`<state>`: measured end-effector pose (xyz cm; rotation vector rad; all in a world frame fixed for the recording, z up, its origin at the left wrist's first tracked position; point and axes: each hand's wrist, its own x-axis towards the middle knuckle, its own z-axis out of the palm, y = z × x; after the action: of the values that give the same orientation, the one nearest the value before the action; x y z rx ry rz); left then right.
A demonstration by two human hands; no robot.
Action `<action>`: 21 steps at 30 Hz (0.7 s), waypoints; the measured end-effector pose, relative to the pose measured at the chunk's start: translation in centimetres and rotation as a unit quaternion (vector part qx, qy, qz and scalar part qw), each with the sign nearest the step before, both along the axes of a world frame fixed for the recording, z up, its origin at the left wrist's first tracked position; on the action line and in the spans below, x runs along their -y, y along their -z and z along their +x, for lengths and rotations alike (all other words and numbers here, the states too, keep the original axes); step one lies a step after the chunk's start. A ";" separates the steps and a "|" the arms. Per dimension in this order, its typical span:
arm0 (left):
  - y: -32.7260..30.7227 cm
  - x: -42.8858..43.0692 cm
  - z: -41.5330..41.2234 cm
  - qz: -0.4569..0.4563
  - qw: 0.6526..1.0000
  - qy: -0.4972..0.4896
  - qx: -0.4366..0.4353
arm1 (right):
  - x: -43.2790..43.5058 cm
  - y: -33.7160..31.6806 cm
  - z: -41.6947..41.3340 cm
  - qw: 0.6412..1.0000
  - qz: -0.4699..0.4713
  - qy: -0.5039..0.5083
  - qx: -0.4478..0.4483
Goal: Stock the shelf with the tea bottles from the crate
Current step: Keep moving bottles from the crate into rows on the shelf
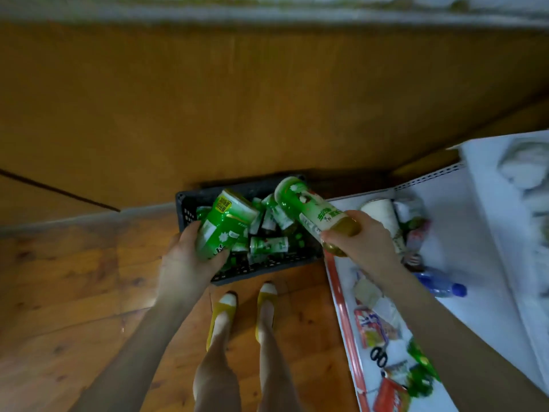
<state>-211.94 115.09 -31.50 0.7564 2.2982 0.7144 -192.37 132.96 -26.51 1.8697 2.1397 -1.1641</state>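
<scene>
While the dark perforated plastic crate (190, 208) sits on the wooden plank floor (74, 278) against the white metal shelf (463, 239), each hand holds a green-labelled plastic bottle over it. The left hand (188, 258) curls fingers and thumb tightly round the left tea bottle (225, 224), which hangs above the crate's left side. The right hand (364, 243) clamps the amber end of the right tea bottle (309, 208), slanted over the crate's right edge. More loose tea bottles (269, 245) lie jumbled inside the crate.
</scene>
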 end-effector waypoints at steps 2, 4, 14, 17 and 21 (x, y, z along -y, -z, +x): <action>-3.9 -0.3 0.0 0.035 0.999 0.011 0.000 | 0.7 -5.3 0.8 0.999 0.033 0.001 0.007; -7.5 -0.9 0.1 0.077 0.997 0.028 -0.004 | 1.4 -10.2 1.9 0.998 0.062 0.008 0.005; -23.8 -5.8 6.2 0.273 0.936 0.213 0.061 | 6.3 -32.6 12.7 0.954 0.263 0.144 0.018; -27.9 -7.9 9.6 0.313 0.912 0.253 0.083 | 8.1 -37.7 16.5 0.920 0.333 0.207 0.003; -33.1 -10.5 14.2 0.367 0.876 0.290 0.118 | 9.4 -42.8 21.6 0.868 0.402 0.292 -0.018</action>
<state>-197.76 125.58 1.56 1.5130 1.4109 1.2991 -170.72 123.52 16.28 3.0037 2.3579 -0.2855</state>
